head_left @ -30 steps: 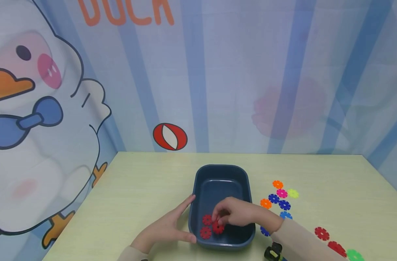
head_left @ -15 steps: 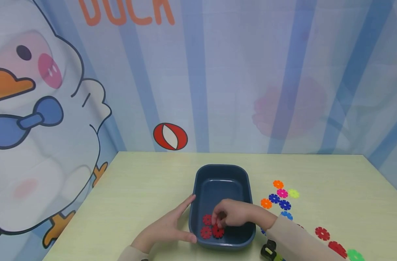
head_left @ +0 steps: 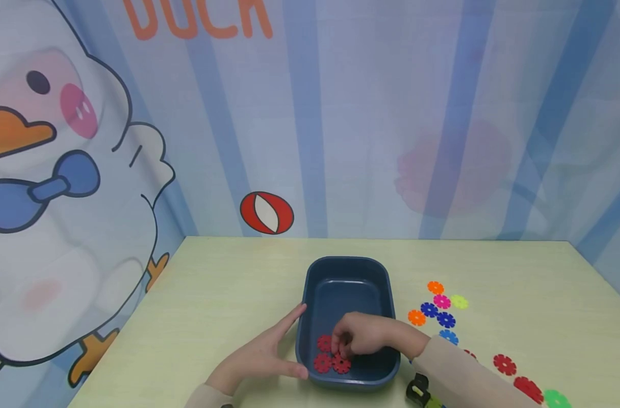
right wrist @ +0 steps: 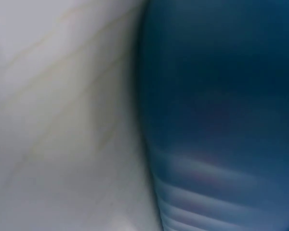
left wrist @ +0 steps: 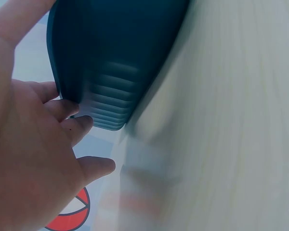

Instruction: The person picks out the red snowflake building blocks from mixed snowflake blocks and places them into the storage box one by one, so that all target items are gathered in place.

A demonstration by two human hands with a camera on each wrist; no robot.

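A dark blue rectangular tray [head_left: 349, 266] sits on the table. Inside its near left part lie red notched plastic discs: one red disc [head_left: 325, 343] at the back, another disc [head_left: 322, 363] in front of it, and a third disc [head_left: 342, 364] to the right. My right hand [head_left: 365, 333] reaches over the tray's right wall, thumb and fingers bent together, pinching the third disc at its far edge. Along the left side, my left hand [head_left: 261, 357] is spread, its fingertips touching the tray wall; the left wrist view shows the fingers [left wrist: 77, 129] at the rim.
Right of the tray lie several loose discs, among them an orange disc [head_left: 416, 318], a dark blue disc [head_left: 446, 320] and a yellow disc [head_left: 459, 301]. Red discs [head_left: 504, 365] and a green disc [head_left: 556, 399] lie nearer. A printed duck curtain [head_left: 361, 113] hangs behind the table.
The third red disc has gone down and towards me, from tilted in my right fingers to flat beside the others. My right hand lowered slightly with it; my left hand stays put.
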